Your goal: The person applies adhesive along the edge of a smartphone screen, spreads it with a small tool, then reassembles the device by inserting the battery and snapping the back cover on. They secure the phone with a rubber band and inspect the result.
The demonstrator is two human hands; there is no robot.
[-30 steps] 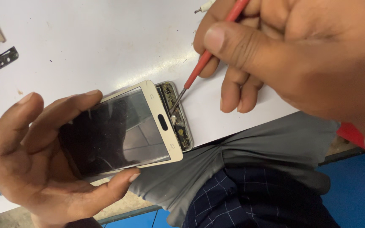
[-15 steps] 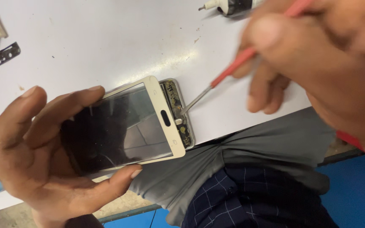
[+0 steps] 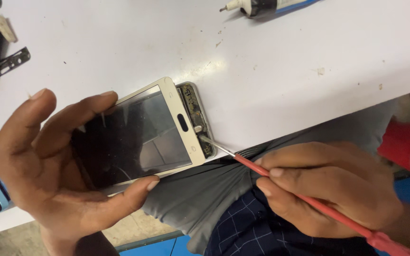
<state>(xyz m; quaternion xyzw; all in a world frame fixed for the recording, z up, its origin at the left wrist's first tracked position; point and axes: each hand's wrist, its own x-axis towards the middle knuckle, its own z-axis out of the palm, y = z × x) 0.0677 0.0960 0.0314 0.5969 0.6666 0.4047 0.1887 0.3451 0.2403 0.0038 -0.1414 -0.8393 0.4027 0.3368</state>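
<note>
White phone [image 3: 143, 132], screen lifted, red screwdriver [image 3: 309, 199] tip inside.

Single head-worn view, looking steeply down and close over the white flat surface [image 3: 281, 71] edge onto the person's lap and both hands.

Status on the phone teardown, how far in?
Done: the white-framed screen panel sits shifted off the body, baring a strip of internals at one end. In hand: the left hand grips the phone over the white table edge; the right hand holds a red screwdriver with its tip in that bared strip. Left: the panel still covers most of the body, so separation isn't finished.
</note>
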